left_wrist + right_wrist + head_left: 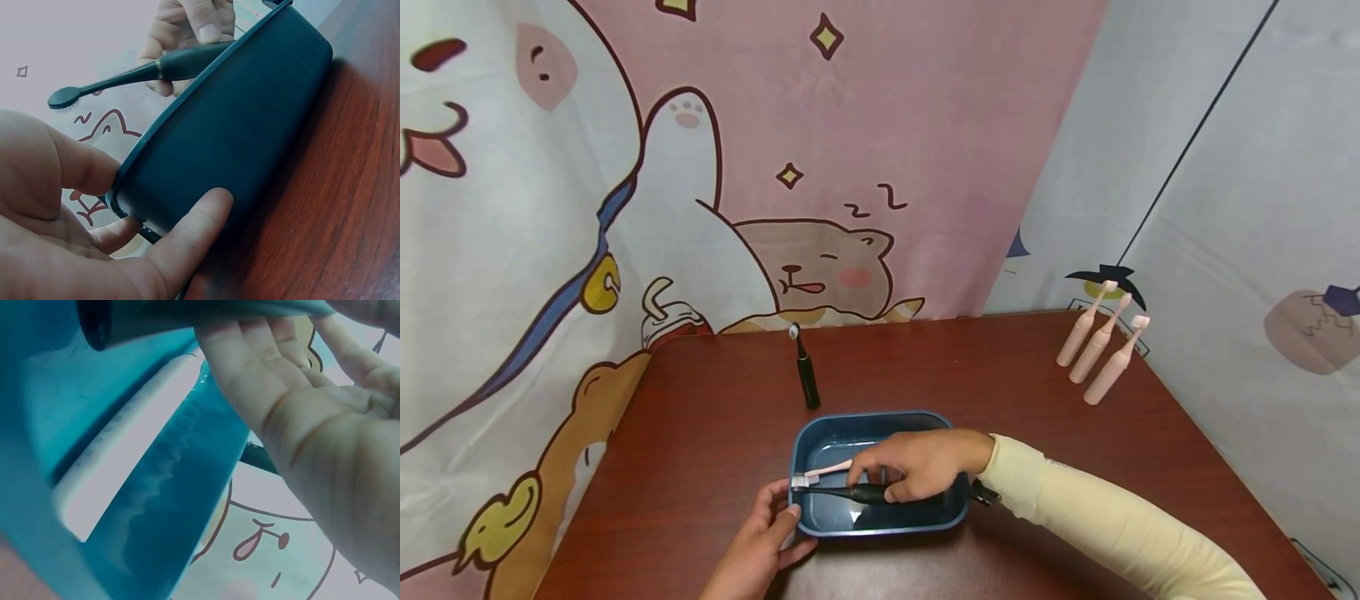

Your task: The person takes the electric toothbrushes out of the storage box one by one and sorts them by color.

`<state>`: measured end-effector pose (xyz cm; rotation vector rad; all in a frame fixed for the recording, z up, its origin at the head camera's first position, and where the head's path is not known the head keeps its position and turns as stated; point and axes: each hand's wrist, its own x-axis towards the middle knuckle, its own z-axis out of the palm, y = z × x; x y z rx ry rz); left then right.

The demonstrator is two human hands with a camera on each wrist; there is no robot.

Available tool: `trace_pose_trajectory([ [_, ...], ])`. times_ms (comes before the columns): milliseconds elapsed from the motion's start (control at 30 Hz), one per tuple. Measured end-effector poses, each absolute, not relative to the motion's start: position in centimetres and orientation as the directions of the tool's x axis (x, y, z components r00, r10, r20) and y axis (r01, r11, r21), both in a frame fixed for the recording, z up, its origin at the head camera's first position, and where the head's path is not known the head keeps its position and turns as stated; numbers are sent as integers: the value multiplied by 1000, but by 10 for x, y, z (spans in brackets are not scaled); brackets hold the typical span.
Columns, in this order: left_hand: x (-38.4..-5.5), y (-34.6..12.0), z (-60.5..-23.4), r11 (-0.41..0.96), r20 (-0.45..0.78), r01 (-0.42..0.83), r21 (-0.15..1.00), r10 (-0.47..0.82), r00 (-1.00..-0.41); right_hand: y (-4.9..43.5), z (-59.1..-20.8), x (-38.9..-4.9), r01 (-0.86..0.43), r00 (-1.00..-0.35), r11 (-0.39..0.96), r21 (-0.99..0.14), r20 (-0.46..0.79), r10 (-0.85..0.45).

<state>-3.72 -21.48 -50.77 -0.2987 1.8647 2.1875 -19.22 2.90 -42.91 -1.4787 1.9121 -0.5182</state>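
My right hand [917, 462] grips a black electric toothbrush [867, 493] by its handle, over the blue plastic bin [872, 414]. Its brush head points left, close to the bin's left rim. Inside the bin lies a pale pink electric toothbrush [134, 444], partly hidden by my right hand in the head view. My left hand [763, 533] holds the bin at its near left corner, with a finger [200, 219] along the outer wall. In the left wrist view the black brush head shows above the rim.
Another black electric toothbrush [806, 371] lies on the brown table [715, 433] behind the bin. Three pink toothbrushes [1097, 346] lie side by side at the back right. A cartoon-printed cloth [925, 150] hangs along the table's back and sides.
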Motion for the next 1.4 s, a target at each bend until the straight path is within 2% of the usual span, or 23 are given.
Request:
trace_pose_trajectory([
  [367, -38, -215, -507, -155, -323, -329, 932, 62, -944, 21, -419, -200, -662, -148, 228, -714, -174, -974],
  [667, -38, -215, -507, -159, -322, -328, 931, 62, -945, 16, -412, -208, -589, -223, 253, -767, -146, -964],
  [1000, -37, -214, -508, -174, -313, -318, 932, 59, -948, 9, -395, -220, -624, -279, 227, -748, -58, -959],
  [1167, -38, -214, -507, -165, -330, -333, 928, 51, -943, 7, -397, -232, -602, -300, 195, -774, -7, -954],
  [1400, -38, -214, -505, -173, -329, -333, 927, 54, -943, 8, -399, -250, -575, -371, 197, -794, 38, -928],
])
